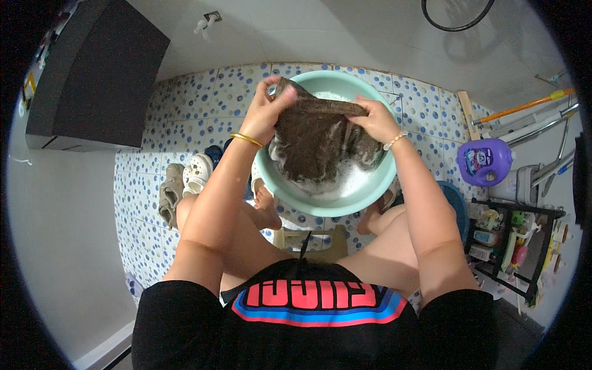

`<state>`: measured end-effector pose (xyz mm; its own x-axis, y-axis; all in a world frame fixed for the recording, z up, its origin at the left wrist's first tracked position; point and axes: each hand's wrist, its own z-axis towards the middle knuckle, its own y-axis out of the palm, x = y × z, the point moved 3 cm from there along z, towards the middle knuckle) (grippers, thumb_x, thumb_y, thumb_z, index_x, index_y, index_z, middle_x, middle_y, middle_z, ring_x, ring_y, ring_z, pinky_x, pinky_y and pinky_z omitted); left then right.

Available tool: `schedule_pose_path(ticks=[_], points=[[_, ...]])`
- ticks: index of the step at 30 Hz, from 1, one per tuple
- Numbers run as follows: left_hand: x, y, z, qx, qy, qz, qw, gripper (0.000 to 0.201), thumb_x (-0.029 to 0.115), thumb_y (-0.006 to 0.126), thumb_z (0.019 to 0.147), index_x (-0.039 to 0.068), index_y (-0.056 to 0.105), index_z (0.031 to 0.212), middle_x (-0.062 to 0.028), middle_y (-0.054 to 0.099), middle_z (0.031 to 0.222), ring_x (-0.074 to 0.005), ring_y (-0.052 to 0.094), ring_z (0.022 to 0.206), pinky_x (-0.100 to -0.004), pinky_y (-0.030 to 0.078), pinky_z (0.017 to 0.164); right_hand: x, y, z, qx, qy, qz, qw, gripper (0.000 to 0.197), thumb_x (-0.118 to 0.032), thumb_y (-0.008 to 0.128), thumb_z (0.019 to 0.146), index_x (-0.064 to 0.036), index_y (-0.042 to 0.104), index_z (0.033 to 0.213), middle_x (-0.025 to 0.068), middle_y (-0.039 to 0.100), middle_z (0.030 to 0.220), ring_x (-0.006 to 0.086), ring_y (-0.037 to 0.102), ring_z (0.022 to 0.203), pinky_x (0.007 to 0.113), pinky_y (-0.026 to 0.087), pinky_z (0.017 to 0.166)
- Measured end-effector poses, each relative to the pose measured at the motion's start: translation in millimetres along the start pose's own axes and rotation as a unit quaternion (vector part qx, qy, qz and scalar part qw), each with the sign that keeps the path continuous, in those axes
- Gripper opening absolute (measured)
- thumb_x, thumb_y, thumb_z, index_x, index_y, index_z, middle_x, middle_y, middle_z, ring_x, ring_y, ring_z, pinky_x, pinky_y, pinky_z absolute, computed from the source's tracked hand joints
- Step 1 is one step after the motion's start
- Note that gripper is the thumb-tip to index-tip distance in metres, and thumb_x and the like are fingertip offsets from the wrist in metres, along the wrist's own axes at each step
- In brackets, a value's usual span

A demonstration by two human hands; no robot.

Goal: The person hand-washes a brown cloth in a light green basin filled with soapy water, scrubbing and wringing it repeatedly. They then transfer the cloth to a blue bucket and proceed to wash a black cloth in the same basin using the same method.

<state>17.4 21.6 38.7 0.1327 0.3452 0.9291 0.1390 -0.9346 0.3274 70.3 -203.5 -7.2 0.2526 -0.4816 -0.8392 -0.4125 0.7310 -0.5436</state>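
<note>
A wet dark-brown cloth (311, 145), perhaps a garment, hangs from both hands over a pale green basin (327, 209). Its lower part reaches into white suds (354, 182). My left hand (266, 111) pinches the cloth's upper left corner, thumb in front, a gold bangle at the wrist. On the other side my right hand (377, 120) grips the upper right edge, with a beaded bracelet on that wrist. Between the two hands the top edge is folded over and stretched. The cloth hides much of the basin's inside.
Left of my legs stand grey shoes (171, 191) and white clogs (198, 172). A dark cabinet (105, 80) hangs at the left. To the right are a purple detergent jug (485, 161), a black rack (518, 246) of bottles and an orange pole (518, 109). My bare feet flank the basin.
</note>
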Motion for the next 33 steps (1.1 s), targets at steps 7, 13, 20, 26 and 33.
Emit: schedule_pose_path(ticks=[7, 13, 20, 26, 33], points=[[-9.5, -12.5, 1.6, -0.171, 0.043, 0.464, 0.868, 0.038, 0.023, 0.075, 0.06, -0.001, 0.058, 0.085, -0.0103, 0.055, 0.095, -0.0219, 0.053, 0.093, -0.0316, 0.042, 0.078, -20.9, 8.3, -9.1, 0.062, 0.12, 0.435, 0.89, 0.03, -0.025, 0.057, 0.08, -0.0049, 0.052, 0.102, 0.0039, 0.053, 0.1, 0.0125, 0.044, 0.095, 0.029, 0.031, 0.088], [-56.0, 3.7, -4.0, 0.037, -0.108, -0.194, 0.974, 0.034, 0.023, 0.051, 0.084, 0.006, 0.04, 0.111, -0.0088, 0.052, 0.098, -0.0174, 0.053, 0.087, -0.0326, 0.044, 0.08, -77.4, 40.1, -6.8, 0.206, -0.008, 0.108, 0.973, 0.022, -0.027, 0.054, 0.08, -0.0069, 0.05, 0.088, 0.0124, 0.053, 0.087, 0.0257, 0.053, 0.077, 0.036, 0.042, 0.07], [-79.7, 37.2, -4.8, 0.091, -0.13, -0.01, 0.987, 0.046, 0.041, 0.035, 0.088, 0.002, 0.05, 0.107, -0.0129, 0.054, 0.1, -0.0196, 0.05, 0.084, -0.0316, 0.039, 0.077, -59.9, 66.2, 9.0, 0.236, -0.072, -0.146, 0.958, 0.026, -0.026, 0.047, 0.082, -0.0033, 0.053, 0.071, 0.0159, 0.053, 0.068, 0.0312, 0.054, 0.056, 0.038, 0.043, 0.048], [-101.1, 1.5, 24.7, -0.009, -0.176, -0.238, 0.955, 0.039, 0.037, 0.039, 0.088, 0.006, 0.049, 0.067, -0.004, 0.051, 0.064, -0.0166, 0.046, 0.054, -0.0293, 0.04, 0.052, -102.6, 90.8, -19.8, 0.221, -0.199, -0.08, 0.951, 0.012, -0.011, 0.049, 0.079, -0.001, 0.052, 0.073, 0.0178, 0.052, 0.066, 0.0338, 0.052, 0.058, 0.04, 0.042, 0.053], [-87.4, 34.0, 7.8, 0.122, -0.145, -0.173, 0.967, 0.033, 0.033, 0.042, 0.087, 0.005, 0.052, 0.072, -0.0044, 0.05, 0.065, -0.0146, 0.045, 0.059, -0.0314, 0.039, 0.056, -79.7, 73.4, 1.3, 0.239, -0.092, -0.136, 0.957, 0.021, -0.018, 0.047, 0.082, -0.0006, 0.05, 0.07, 0.0191, 0.052, 0.066, 0.0344, 0.052, 0.06, 0.039, 0.041, 0.051]])
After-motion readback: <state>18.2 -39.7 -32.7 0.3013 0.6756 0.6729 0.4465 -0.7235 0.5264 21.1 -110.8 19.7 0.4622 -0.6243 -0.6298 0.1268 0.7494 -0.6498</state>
